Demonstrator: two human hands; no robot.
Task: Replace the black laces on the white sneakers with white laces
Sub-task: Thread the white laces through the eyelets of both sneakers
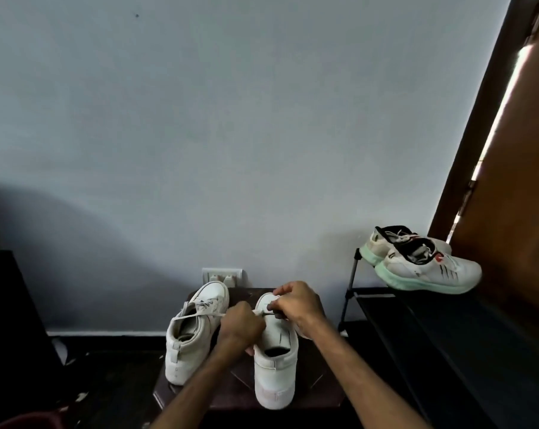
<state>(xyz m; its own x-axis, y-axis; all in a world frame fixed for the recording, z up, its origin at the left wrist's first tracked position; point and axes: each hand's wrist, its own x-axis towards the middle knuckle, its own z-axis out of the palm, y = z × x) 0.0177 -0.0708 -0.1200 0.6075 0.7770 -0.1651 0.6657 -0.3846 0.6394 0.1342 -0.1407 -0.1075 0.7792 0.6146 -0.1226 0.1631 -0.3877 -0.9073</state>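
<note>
Grey wall (262, 119) fills most of the view, and low against it a small dark table (237, 391) carries the two white sneakers. Both grips are pressed together over the right sneaker (276, 366), at the eyelets nearest its toe. The left hand (242, 325) curls round a white lace (197, 316). The right hand (297, 301) pinches a short dark strand (277, 314), probably the black lace, though it is too small and shadowed to be sure. That sneaker stands at the table's near edge, heel toward the person. The left sneaker (189, 335) sits along the left edge with pale lacing in it, and the white lace runs from its collar to the left hand.

A lace is light and limp, so it is best taken at its stiff tip; held farther back it would likely buckle at the eyelet. The sneaker looks light and soft-sided and may slide, so it wants steadying by its side. Beyond the right edge, a black rack (416, 320) holds another pair of shoes (423, 264).
</note>
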